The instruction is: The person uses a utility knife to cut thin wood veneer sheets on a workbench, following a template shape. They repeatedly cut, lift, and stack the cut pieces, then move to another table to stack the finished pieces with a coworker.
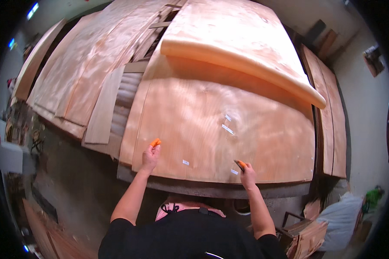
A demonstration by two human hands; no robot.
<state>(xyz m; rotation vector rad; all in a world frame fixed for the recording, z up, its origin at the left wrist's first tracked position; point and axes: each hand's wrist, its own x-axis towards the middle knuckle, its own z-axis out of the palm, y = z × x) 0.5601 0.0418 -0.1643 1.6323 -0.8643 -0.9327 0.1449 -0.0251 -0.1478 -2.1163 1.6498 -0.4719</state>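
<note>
My left hand (150, 157) is raised over the left part of a wide wood veneer sheet (194, 116), its fingers closed on a small orange thing (155, 142) whose kind I cannot make out. Over the sheet's near right part, my right hand (248, 176) grips a utility knife (240, 165) with an orange and dark body, its tip pointing away to the left. Short white tape pieces (227, 129) stick to the sheet, one (234, 172) close by the knife and another (186, 162) between my hands. Farther off, an upper veneer sheet (233, 26) is folded back in a rounded roll.
Stacks of veneer sheets stand at the left (82, 64) and right (328, 112). A narrow veneer strip (103, 108) lies beside the main stack. Below right are broken veneer scraps (307, 237) and a pale blue-grey covered bundle (343, 220). The stack's dark near edge (220, 187) runs before me.
</note>
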